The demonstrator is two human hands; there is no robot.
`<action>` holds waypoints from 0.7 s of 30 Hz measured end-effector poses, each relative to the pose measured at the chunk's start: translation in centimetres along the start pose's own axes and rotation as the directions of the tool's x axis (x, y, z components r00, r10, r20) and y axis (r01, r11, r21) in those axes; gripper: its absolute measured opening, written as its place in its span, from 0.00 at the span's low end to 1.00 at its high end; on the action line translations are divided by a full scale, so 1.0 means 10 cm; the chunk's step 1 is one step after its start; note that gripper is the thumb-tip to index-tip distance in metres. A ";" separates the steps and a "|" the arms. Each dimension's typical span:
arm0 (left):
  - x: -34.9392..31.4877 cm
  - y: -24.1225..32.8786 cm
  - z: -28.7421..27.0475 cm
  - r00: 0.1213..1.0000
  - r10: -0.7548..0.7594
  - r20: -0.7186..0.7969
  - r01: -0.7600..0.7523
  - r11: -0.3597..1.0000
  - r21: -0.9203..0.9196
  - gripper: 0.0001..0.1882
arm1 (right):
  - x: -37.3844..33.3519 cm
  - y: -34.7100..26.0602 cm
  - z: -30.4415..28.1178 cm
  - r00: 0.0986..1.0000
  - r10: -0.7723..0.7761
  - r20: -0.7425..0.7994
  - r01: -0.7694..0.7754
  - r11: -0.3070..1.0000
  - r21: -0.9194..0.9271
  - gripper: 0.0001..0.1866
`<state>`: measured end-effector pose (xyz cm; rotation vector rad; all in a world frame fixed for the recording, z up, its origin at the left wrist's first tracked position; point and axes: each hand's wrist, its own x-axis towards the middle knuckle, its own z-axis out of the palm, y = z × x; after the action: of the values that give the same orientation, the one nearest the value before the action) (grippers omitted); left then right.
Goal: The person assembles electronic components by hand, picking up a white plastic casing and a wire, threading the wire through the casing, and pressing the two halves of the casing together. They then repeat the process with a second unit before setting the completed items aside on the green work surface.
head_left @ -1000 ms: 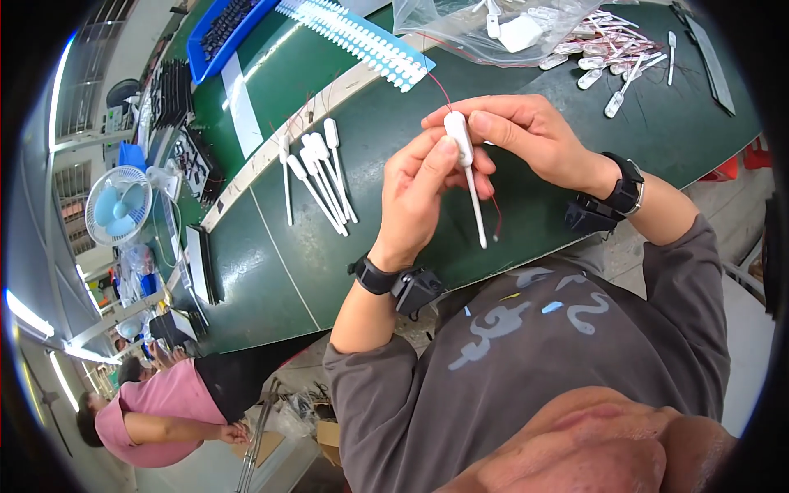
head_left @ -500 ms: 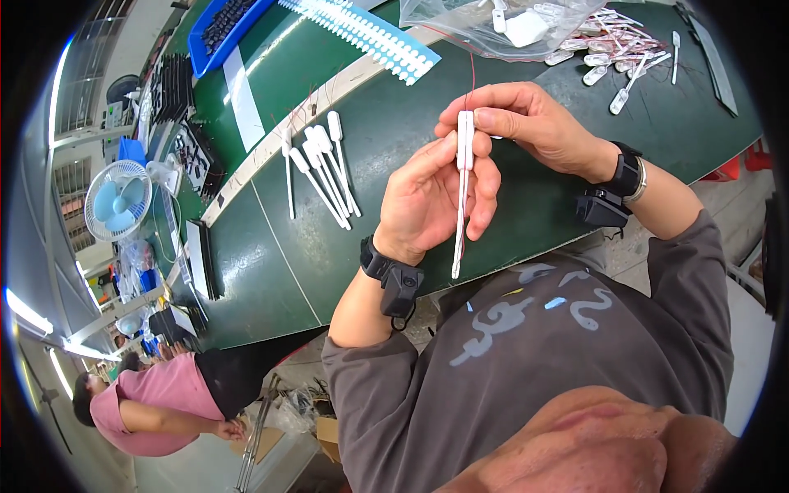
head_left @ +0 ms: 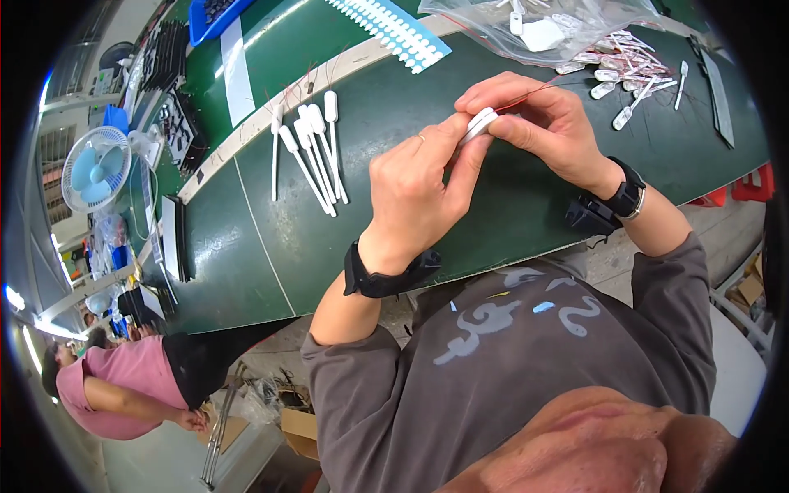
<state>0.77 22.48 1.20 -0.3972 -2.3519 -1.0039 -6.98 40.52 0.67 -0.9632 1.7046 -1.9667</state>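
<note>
Over the near side of the table, both hands meet at a white paddle-shaped plastic part (head_left: pixel 479 126). My left hand (head_left: pixel 415 189) pinches it between thumb and fingers, its back turned up, and hides most of the part's stem. My right hand (head_left: pixel 546 127) has thumb and fingers closed at the part's far end. A thin red wire (head_left: pixel 522 100) runs from there past the right fingers. Left of the hands, several similar white paddle-shaped parts lie with thin stems toward me and fine wires at their far ends.
At the far right lie a heap of wired white parts (head_left: pixel 629 66) and a clear plastic bag (head_left: pixel 534 29). A blue-and-white strip sheet (head_left: pixel 394 33) and a blue bin (head_left: pixel 201 25) lie farther back. A person in pink (head_left: pixel 123 382) stands at left.
My left hand has turned over, back now up, and the part has tilted from pointing toward me to lying slanted. The red wire now trails right instead of straight away. The view has shifted slightly.
</note>
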 end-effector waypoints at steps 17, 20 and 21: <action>-0.04 0.08 0.02 0.995 0.093 -0.040 -0.096 0.991 -0.089 0.13 | -0.07 -0.01 0.11 0.983 -0.173 0.055 0.173 0.985 0.003 0.10; -0.06 0.08 0.02 0.995 0.072 -0.065 -0.078 0.991 -0.104 0.11 | -0.06 -0.02 0.11 0.986 -0.148 0.080 0.144 0.989 0.045 0.11; -0.06 0.08 0.01 0.995 0.072 -0.071 -0.079 0.992 -0.103 0.11 | -0.06 -0.03 0.11 0.991 -0.114 0.075 0.109 0.992 0.067 0.11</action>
<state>1.56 23.10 1.25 -0.4810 -2.2135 -1.0916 -5.75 40.18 0.82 -1.1192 1.5683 -2.0112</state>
